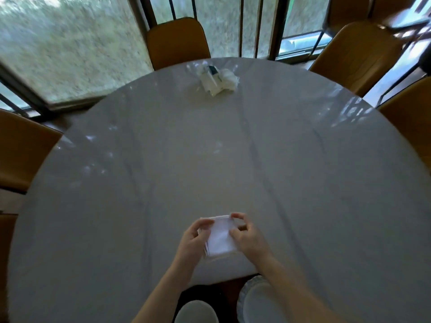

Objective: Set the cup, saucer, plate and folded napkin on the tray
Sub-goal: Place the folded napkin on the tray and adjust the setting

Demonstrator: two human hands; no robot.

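A small white folded cloth napkin (220, 236), soft and roughly rectangular, is held just above the near edge of a large round table draped in a smooth grey-white tablecloth (210, 148) with long faint creases. The napkin's left side is gripped by the curled fingers of the left hand (194, 236), and its right edge is pinched between thumb and fingertips of the right hand (245, 234). Its long axis runs away from the person, tilted slightly rightwards; layered edges are seen at the lower left. Below the table edge, a white scalloped plate (256, 299) and a round white cup-like rim (196, 312) are cut off by the frame and partly hidden by the forearms. At the far side, a crumpled white bundle (218, 81) with something dark green is too blurred to be identified. Mustard-brown upholstered chairs (177, 43) are ranged around the table.
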